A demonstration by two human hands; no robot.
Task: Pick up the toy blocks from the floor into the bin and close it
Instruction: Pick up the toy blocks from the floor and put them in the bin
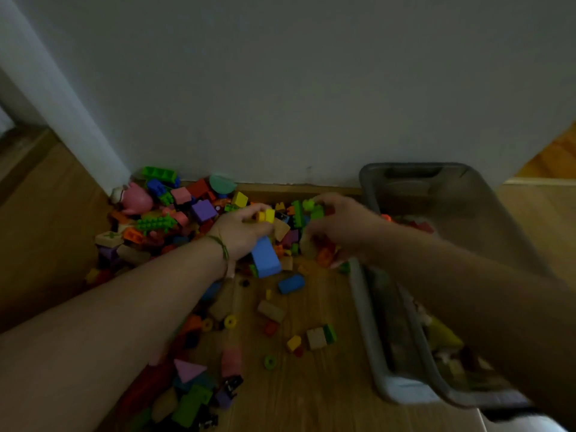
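Note:
A heap of coloured toy blocks (174,210) lies on the wooden floor against the white wall. My left hand (243,232) is over the heap, its fingers curled round a yellow block (266,216), with a large blue block (265,257) just below the palm. My right hand (339,226) reaches in from the right, fingers curled round a handful of blocks, a green block (311,207) at its fingertips and orange blocks (324,252) under the palm. The grey translucent bin (367,307) stands open at the right with toys inside.
Loose blocks are scattered over the floor towards me, among them a small blue block (291,283), a purple triangle (188,369) and yellow rings (230,322). A pink toy figure (135,199) lies at the heap's left. The wall corner juts out at the left.

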